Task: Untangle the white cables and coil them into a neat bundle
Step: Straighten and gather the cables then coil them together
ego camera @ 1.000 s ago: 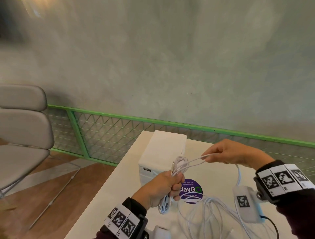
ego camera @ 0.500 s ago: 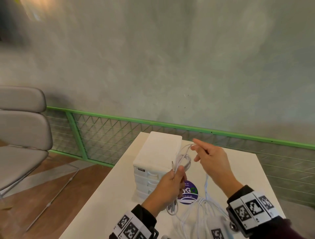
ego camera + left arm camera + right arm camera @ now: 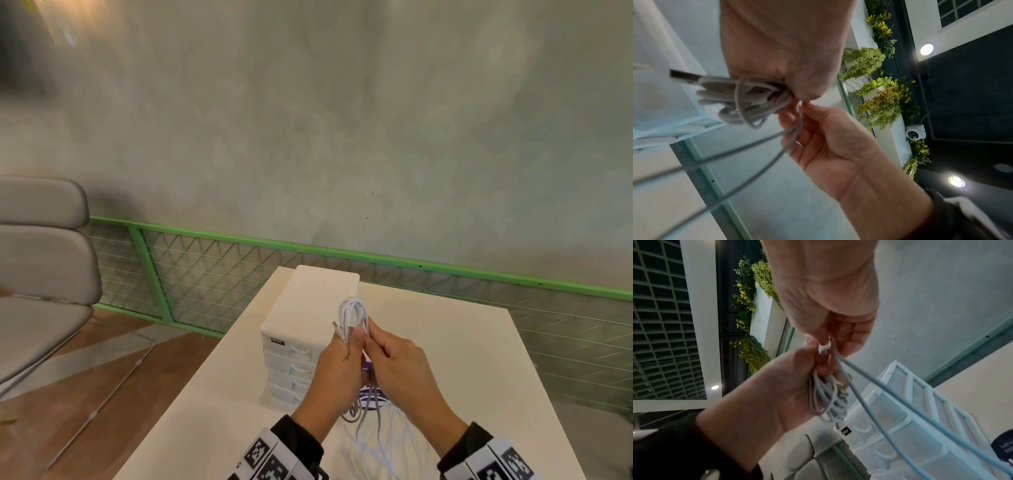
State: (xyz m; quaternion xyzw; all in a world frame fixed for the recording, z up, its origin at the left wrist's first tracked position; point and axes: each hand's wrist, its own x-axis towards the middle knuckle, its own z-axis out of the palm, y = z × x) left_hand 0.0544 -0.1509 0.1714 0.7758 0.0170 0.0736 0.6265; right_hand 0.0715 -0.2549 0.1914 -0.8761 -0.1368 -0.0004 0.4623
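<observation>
Above the white table point(image 3: 479, 342), the left hand point(image 3: 337, 373) grips a coiled bundle of white cables point(image 3: 354, 315) while the right hand point(image 3: 400, 370), at its 3 o'clock, pinches two strands trailing to loose cable point(image 3: 383, 445) at 6 o'clock, beside a white drawer unit point(image 3: 308, 308).

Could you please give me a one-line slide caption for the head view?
Left hand grips coiled white cables while right hand pinches the loose strand, beside a white drawer unit.

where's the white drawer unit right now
In the head view the white drawer unit stands on the table, just left of and behind the left hand gripping the coiled cable.
</observation>
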